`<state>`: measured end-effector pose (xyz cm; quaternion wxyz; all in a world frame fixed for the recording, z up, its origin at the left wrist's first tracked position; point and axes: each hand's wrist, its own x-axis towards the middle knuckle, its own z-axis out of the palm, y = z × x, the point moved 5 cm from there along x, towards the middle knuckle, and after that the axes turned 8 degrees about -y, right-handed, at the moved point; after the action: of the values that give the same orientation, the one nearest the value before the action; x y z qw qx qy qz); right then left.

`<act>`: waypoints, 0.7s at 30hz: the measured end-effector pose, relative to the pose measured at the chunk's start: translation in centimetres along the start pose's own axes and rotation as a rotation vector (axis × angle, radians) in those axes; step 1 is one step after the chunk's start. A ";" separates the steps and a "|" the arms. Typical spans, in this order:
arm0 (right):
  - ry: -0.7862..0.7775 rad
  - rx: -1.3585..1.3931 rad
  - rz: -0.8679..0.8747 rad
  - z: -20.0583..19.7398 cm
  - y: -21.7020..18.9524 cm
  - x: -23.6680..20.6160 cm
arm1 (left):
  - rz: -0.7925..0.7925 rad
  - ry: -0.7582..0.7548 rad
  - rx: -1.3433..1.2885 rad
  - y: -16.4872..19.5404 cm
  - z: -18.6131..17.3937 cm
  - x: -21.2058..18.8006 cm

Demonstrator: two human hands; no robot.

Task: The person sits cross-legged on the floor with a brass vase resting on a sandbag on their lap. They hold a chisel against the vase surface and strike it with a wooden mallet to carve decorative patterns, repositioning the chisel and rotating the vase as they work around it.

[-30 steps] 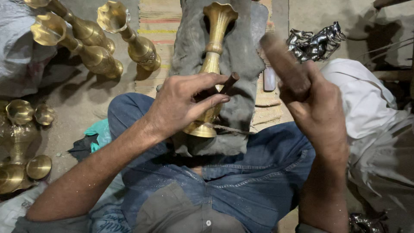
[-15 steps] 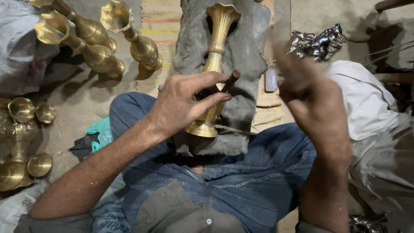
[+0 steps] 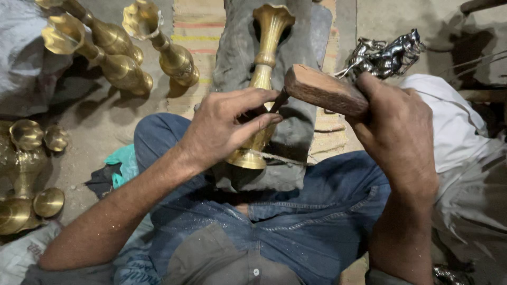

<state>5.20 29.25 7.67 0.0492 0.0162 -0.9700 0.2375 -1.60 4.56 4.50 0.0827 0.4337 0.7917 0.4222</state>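
Observation:
A tall brass vase (image 3: 265, 63) lies on a grey padded block (image 3: 296, 121) between my knees, its flared mouth pointing away from me. My left hand (image 3: 222, 126) rests over the vase's lower body and pinches a thin dark chisel (image 3: 279, 100) against it. My right hand (image 3: 396, 132) grips a brown wooden block (image 3: 322, 91) whose end sits on the top of the chisel. The vase's round foot (image 3: 247, 158) shows just below my left hand.
Three more brass vases (image 3: 113, 42) lie on the floor at the upper left. Brass bowls and cups (image 3: 26, 174) sit at the left edge. A shiny silver horse figure (image 3: 385, 53) lies at the upper right beside white cloth (image 3: 454, 132). A striped mat (image 3: 198, 26) lies under the block.
My right hand has swung the wooden block down from its raised position onto the chisel head. My left hand and the vase have stayed in place.

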 end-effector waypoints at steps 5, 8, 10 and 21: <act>-0.061 0.213 -0.072 0.4 -0.1 0.5 | -0.062 0.026 -0.058 -0.4 0.2 -0.3; -0.023 -0.124 -0.050 0.2 -0.3 0.5 | -0.021 0.047 -0.036 -0.2 0.2 -0.6; -0.045 0.092 -0.067 0.1 -0.4 0.5 | -0.027 0.057 -0.034 -0.3 0.1 -0.7; -0.031 -0.173 -0.052 -0.8 -1.5 1.4 | -0.032 0.049 -0.036 -0.5 0.1 -0.6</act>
<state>3.98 28.25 9.18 0.0416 0.0410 -0.9868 0.1510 -1.50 3.99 3.93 0.0778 0.4089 0.7926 0.4455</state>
